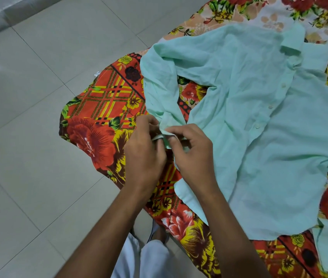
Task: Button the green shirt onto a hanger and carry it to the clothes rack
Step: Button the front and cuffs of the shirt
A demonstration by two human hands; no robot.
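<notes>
One green shirt (259, 127) lies spread on a bed covered by a floral bedsheet (97, 135) in red, yellow and orange, its collar (293, 41) toward the far side and its front placket running down the middle. Three white buttons show along that placket: one upper (283, 85), one middle (270, 106), one lower (257, 127). One sleeve (159, 85) trails out toward the bed's near left edge, and its cuff (166, 127) sits between two hands. The left hand (145, 151) has its grip closed on the cuff edge, fingers curled and pinching the cloth; the right hand (193, 155) likewise pinches the cuff from the other side, thumb and forefinger pressed on the fabric. The two hands are just beside each other, fingertips almost touching. Grey tiled floor (38, 97) fills the left side, and pale trouser legs (149, 257) show at the bottom
</notes>
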